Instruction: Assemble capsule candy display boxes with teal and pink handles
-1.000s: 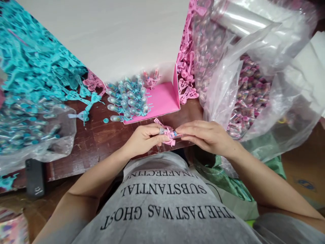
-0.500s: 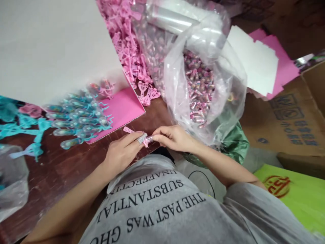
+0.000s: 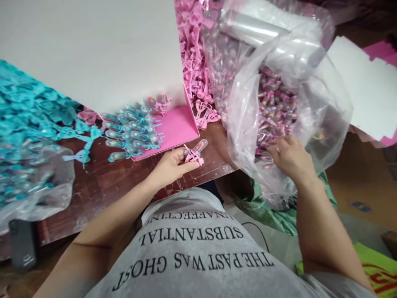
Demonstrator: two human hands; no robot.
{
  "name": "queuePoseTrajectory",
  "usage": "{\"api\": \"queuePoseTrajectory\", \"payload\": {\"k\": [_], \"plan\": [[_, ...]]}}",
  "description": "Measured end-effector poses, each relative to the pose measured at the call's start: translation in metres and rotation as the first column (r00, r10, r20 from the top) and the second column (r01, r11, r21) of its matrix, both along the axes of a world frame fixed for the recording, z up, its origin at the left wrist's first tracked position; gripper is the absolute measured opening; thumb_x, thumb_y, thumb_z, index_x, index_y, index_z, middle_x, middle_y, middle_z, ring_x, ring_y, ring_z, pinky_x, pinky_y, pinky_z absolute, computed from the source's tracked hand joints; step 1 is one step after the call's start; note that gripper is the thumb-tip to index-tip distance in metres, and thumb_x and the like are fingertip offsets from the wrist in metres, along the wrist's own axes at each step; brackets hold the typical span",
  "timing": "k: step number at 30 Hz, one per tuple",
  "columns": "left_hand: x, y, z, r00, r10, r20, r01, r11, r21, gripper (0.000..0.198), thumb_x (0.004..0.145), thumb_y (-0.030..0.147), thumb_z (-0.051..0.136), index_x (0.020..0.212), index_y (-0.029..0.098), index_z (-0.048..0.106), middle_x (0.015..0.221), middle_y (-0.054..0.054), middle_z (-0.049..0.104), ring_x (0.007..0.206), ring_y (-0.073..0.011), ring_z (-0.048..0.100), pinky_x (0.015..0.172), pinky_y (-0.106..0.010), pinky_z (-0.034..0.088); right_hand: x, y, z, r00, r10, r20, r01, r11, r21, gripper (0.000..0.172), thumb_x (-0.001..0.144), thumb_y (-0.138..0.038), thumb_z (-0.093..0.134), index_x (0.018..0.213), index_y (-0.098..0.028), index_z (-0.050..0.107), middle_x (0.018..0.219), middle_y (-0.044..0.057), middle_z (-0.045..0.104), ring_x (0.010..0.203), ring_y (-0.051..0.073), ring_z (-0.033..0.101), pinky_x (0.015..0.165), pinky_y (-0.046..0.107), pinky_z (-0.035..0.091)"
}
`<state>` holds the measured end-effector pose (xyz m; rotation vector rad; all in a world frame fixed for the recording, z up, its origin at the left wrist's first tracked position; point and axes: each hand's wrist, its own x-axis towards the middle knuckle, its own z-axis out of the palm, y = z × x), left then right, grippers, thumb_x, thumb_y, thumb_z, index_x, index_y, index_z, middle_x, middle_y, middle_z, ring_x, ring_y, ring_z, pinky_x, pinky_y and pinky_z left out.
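Near the table's front edge, my left hand [image 3: 173,165] pinches a pink clip [image 3: 194,157] with a clear capsule [image 3: 200,145] standing out of it. My right hand [image 3: 290,159] is at the mouth of an open plastic bag [image 3: 243,107], its fingertips among many small pink-ended capsules [image 3: 274,107]; whether they hold one is hidden. Several blue clips with capsules [image 3: 132,130] lie in rows in a pink-floored box [image 3: 178,124], whose tall white side rises behind. Beside those rows lie pink clips with capsules [image 3: 161,102].
Loose pink clips [image 3: 197,62] are heaped behind the box. Blue clips [image 3: 40,103] and a bag of blue-ended capsules [image 3: 27,178] lie at the left. A black phone [image 3: 23,244] is at the lower left. White card sheets [image 3: 362,91] lie at the right.
My right hand has left the clip and moved right into the bag of capsules. My left hand still holds the pink clip, now with the capsule pointing up. The view has shifted left.
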<state>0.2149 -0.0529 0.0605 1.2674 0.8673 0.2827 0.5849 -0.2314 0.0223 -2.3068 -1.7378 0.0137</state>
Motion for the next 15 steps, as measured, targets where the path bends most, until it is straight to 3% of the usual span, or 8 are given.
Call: {"api": "queuePoseTrajectory", "payload": {"k": [3, 4, 6, 9, 15], "plan": [[-0.002, 0.001, 0.001, 0.999, -0.002, -0.037, 0.001, 0.999, -0.032, 0.032, 0.078, 0.041, 0.087, 0.096, 0.018, 0.076, 0.079, -0.002, 0.073, 0.063, -0.0099, 0.055, 0.052, -0.020, 0.040, -0.039, 0.009, 0.032, 0.987, -0.033, -0.156, 0.045, 0.996, 0.073, 0.026, 0.105, -0.038, 0.061, 0.129, -0.028, 0.064, 0.110, 0.014, 0.074, 0.084, 0.028, 0.072, 0.063, 0.040, 0.054], [-0.003, 0.001, 0.001, 0.999, -0.012, -0.043, 0.010, 0.999, -0.049, 0.033, 0.079, 0.043, 0.087, 0.096, 0.018, 0.076, 0.077, -0.001, 0.071, 0.060, -0.0089, 0.052, 0.050, -0.019, 0.038, -0.058, 0.015, 0.043, 0.969, 0.043, -0.242, -0.017, 0.994, 0.111, 0.028, 0.106, -0.035, 0.061, 0.133, -0.029, 0.062, 0.106, 0.011, 0.075, 0.078, 0.024, 0.071, 0.063, 0.037, 0.055], [-0.004, 0.001, 0.001, 0.999, -0.033, -0.044, 0.029, 0.996, -0.080, 0.034, 0.080, 0.047, 0.086, 0.095, 0.018, 0.075, 0.076, 0.001, 0.069, 0.058, -0.0073, 0.048, 0.049, -0.019, 0.036, -0.095, 0.030, 0.058, 0.862, 0.313, -0.399, -0.255, 0.947, 0.193, 0.025, 0.107, -0.028, 0.060, 0.131, -0.028, 0.063, 0.108, 0.008, 0.076, 0.085, 0.021, 0.074, 0.070, 0.035, 0.060], [-0.003, -0.001, 0.003, 0.998, -0.070, 0.008, 0.070, 0.995, -0.067, 0.034, 0.081, 0.048, 0.086, 0.089, 0.017, 0.073, 0.074, 0.002, 0.066, 0.058, -0.0069, 0.048, 0.052, -0.019, 0.039, -0.136, 0.052, 0.061, 0.688, 0.559, -0.463, -0.482, 0.829, 0.285, 0.025, 0.107, -0.022, 0.060, 0.131, -0.024, 0.063, 0.114, 0.008, 0.075, 0.103, 0.021, 0.075, 0.087, 0.035, 0.063], [-0.009, -0.004, 0.002, 0.979, -0.092, 0.182, 0.078, 0.993, 0.084, 0.029, 0.087, 0.044, 0.084, 0.092, 0.017, 0.075, 0.086, -0.002, 0.073, 0.077, -0.0129, 0.065, 0.077, -0.027, 0.057, -0.155, 0.063, 0.053, 0.661, 0.643, -0.387, -0.574, 0.765, 0.292, 0.027, 0.109, -0.019, 0.055, 0.135, -0.020, 0.061, 0.116, 0.009, 0.073, 0.104, 0.019, 0.074, 0.088, 0.031, 0.065]]}}
